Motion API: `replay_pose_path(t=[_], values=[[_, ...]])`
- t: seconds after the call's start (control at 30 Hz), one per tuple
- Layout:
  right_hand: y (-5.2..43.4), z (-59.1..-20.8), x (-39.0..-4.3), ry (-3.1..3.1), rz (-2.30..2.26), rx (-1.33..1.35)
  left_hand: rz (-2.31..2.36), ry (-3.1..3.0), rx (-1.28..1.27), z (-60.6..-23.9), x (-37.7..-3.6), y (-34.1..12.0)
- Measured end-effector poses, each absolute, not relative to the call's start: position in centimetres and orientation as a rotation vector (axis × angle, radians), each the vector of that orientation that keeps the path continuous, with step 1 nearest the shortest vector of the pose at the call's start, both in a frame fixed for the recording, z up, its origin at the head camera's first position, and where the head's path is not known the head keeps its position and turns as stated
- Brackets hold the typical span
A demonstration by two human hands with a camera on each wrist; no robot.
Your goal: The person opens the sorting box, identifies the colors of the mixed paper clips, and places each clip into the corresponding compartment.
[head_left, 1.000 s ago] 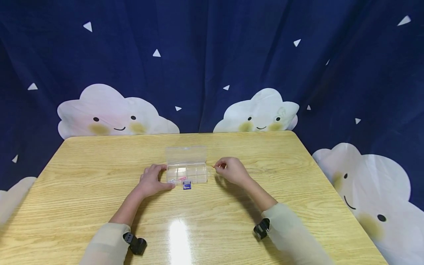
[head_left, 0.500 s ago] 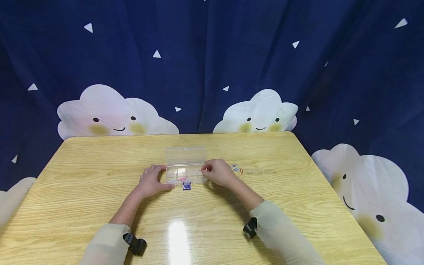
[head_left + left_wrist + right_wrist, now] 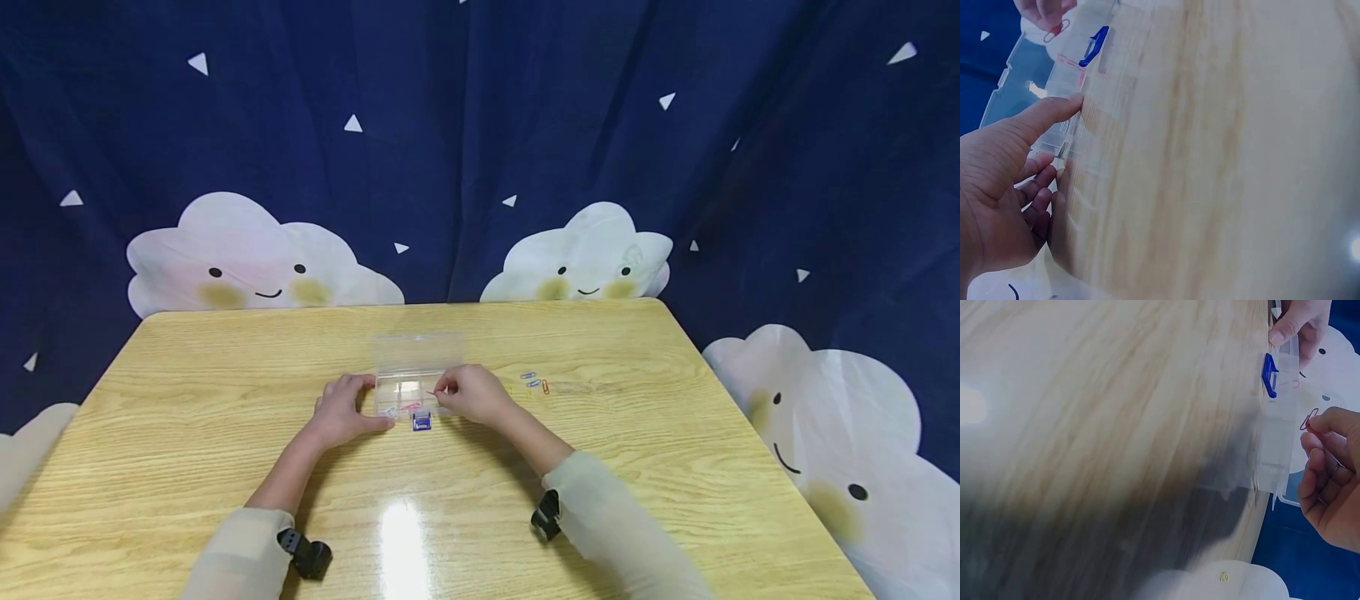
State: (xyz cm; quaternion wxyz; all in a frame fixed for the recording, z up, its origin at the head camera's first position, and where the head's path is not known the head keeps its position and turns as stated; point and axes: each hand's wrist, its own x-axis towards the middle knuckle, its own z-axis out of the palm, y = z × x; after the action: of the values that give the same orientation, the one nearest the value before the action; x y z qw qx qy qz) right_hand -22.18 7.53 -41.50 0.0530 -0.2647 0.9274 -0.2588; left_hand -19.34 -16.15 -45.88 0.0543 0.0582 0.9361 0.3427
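A clear plastic compartment box [image 3: 417, 351] lies mid-table with its lid open and a blue latch [image 3: 422, 422] at the front. My left hand [image 3: 343, 408] grips its left end, thumb [image 3: 1047, 112] along the front wall and fingers curled at the side. My right hand [image 3: 471, 393] hovers over the box's right half, pinching a red paper clip [image 3: 1307, 419] between thumb and forefinger. The left wrist view shows that clip [image 3: 1055, 30] above the compartments. A pink clip [image 3: 1067, 60] lies in a front compartment.
Several loose paper clips [image 3: 534, 382], blue and orange, lie on the wooden table [image 3: 225, 467] to the right of the box. A dark blue curtain with clouds [image 3: 585, 258] hangs behind the table's far edge.
My right hand has moved left from the table beside the box to over the box, carrying the clip. The loose clips it covered now show. The left hand has stayed put.
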Motion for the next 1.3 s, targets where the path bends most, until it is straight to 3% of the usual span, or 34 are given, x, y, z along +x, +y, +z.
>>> replay_pose_path(t=[0.6, 1.3], values=[[10.1, -41.2, -22.5, 2.904, -0.822, -0.739, 1.044, 2.835, 0.202, -45.6, -19.1, -15.8], [22.7, -40.7, -22.3, 3.042, -0.876, -0.275, 1.019, 2.842, 0.235, -45.7, -19.2, -16.0]])
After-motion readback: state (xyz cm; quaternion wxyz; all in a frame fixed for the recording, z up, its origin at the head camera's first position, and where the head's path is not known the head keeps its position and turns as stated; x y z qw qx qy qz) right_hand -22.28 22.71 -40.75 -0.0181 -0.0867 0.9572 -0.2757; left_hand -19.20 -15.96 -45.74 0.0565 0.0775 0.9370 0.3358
